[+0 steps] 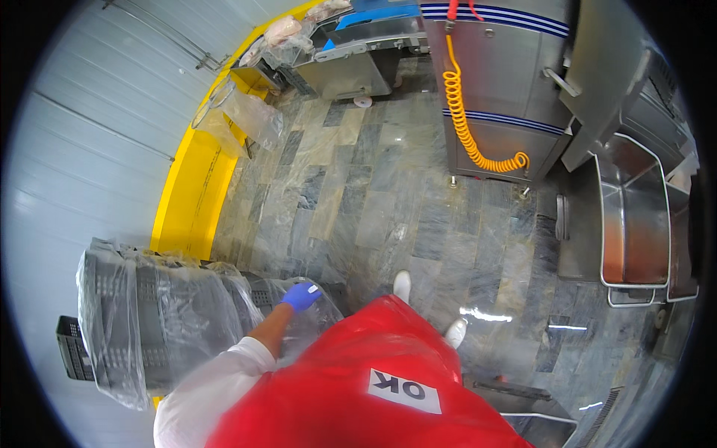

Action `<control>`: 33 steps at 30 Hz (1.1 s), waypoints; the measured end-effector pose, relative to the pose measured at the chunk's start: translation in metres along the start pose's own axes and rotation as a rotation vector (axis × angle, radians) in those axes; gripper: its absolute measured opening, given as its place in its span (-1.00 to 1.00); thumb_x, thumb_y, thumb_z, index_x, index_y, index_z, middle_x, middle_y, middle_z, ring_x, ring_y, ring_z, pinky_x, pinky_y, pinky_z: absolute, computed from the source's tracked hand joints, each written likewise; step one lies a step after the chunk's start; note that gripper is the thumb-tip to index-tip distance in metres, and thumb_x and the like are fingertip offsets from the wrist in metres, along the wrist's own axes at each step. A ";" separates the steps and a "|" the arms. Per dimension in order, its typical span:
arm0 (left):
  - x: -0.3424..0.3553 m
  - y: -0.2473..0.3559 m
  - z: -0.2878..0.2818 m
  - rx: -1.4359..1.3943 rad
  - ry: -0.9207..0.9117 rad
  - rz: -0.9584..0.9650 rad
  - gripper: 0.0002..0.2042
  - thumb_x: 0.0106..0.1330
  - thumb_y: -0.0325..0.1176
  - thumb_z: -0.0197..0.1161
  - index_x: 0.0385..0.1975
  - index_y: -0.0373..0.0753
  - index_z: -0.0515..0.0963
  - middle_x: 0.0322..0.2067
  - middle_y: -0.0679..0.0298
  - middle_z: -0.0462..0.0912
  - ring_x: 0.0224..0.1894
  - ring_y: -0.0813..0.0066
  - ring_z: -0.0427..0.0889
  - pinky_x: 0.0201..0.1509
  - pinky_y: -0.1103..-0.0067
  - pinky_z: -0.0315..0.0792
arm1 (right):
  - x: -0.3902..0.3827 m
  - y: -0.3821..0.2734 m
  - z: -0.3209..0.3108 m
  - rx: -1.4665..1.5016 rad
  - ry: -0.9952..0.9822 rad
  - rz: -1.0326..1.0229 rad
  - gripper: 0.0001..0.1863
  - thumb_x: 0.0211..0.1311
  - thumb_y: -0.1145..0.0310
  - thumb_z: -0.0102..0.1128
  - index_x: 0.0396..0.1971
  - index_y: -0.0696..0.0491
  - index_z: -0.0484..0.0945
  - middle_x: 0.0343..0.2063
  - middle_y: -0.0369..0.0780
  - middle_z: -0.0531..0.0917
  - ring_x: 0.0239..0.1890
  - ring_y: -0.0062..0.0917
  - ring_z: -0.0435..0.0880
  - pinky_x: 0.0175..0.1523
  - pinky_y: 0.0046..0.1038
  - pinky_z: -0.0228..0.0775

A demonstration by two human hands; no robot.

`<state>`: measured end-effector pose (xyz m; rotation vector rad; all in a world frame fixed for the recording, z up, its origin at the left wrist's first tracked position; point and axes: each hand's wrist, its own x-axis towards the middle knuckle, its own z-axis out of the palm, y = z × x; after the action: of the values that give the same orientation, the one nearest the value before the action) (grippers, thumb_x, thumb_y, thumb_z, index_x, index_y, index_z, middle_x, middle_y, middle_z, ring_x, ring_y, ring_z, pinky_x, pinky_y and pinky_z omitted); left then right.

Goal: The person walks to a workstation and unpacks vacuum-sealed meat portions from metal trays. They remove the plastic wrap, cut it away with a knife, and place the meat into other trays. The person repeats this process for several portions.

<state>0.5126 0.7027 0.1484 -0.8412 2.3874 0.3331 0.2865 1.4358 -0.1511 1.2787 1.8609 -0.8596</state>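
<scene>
Head view: noted blue-gloved left hand [302, 296] at clear film [205, 302] over grey crates [142, 306]; couldn't discern finger state. Saw steel tub [581, 239], reddish inside.

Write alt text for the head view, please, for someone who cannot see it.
A blue-gloved left hand is at clear plastic draped over grey crates; the right hand is out of view. A red, apron-like covering fills the lower middle. Ahead is a steel cabinet with a coiled orange hose; right, a steel bin.
</scene>
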 end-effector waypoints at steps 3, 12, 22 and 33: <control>0.031 -0.012 -0.029 -0.121 -0.124 -0.150 -0.68 0.49 -0.12 -0.01 -0.08 -0.16 0.62 -0.07 -0.01 0.64 0.02 -0.05 0.64 0.08 0.14 0.53 | 0.009 0.007 -0.007 0.102 0.038 0.011 -0.40 0.26 0.10 0.16 0.13 0.29 0.50 -0.04 0.03 0.66 -0.13 -0.17 0.66 -0.08 -0.10 0.51; 0.156 -0.130 -0.044 -0.275 0.031 -0.176 -0.57 0.32 0.06 0.22 -0.16 -0.23 0.66 -0.15 -0.12 0.69 -0.03 -0.16 0.65 0.05 0.13 0.53 | -0.052 -0.091 0.090 -0.436 0.081 -0.005 -0.54 0.23 0.08 0.24 -0.07 0.16 0.66 -0.17 -0.11 0.77 -0.12 -0.28 0.76 -0.09 -0.25 0.54; 0.244 -0.201 -0.191 -0.640 0.259 -0.292 -0.68 0.33 -0.10 0.32 -0.31 -0.31 0.63 -0.54 0.06 0.70 -0.50 0.21 0.70 -0.35 0.33 0.51 | -0.126 -0.122 0.203 -0.536 -0.520 0.438 -0.25 0.28 -0.23 0.12 0.08 0.22 0.58 0.03 0.07 0.66 0.08 -0.22 0.65 0.15 -0.21 0.48; 0.209 -0.381 -0.198 -0.635 0.232 -0.584 -0.68 0.31 -0.12 0.25 -0.37 -0.33 0.61 -0.54 0.01 0.67 -0.47 0.07 0.69 -0.29 0.21 0.52 | -0.154 -0.176 0.369 -1.440 -0.220 -0.341 -0.37 0.26 -0.17 0.04 0.13 -0.02 0.61 0.14 -0.04 0.63 0.23 -0.17 0.58 0.21 -0.17 0.49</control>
<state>0.5363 0.2261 0.1664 -1.8923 2.1059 0.7996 0.2268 1.0051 -0.1938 -0.0340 1.8206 0.2847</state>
